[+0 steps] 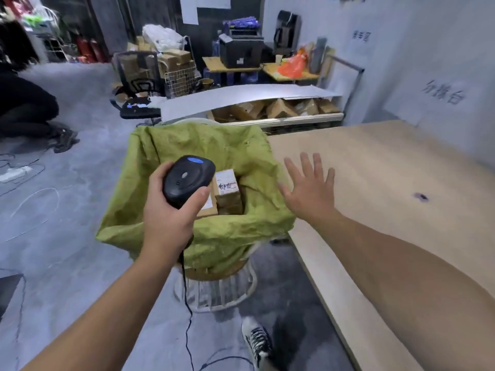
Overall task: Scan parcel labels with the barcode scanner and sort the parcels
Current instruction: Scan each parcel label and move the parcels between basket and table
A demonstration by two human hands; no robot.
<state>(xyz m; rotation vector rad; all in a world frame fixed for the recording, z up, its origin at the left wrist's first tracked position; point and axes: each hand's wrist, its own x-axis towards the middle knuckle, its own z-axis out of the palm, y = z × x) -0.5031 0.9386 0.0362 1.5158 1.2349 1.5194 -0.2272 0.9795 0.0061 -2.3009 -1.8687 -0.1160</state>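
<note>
Parcels (227, 188) sit low in the green sack (187, 140), a labelled box uppermost, and the barcode scanner (187, 178) hangs right over them, the left hand (166, 215) wrapped round its black head, thumb clamped on the side. This looks like the pick between scans: the right hand (308, 194) is spread wide and holds nothing, hovering over the sack's rim beside the wooden table (388, 162). Next it likely dips in and lifts a box label-up for the scanner.

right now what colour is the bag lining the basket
Yellow-green: the bag drapes over the white basket, seen in the head view.
</note>
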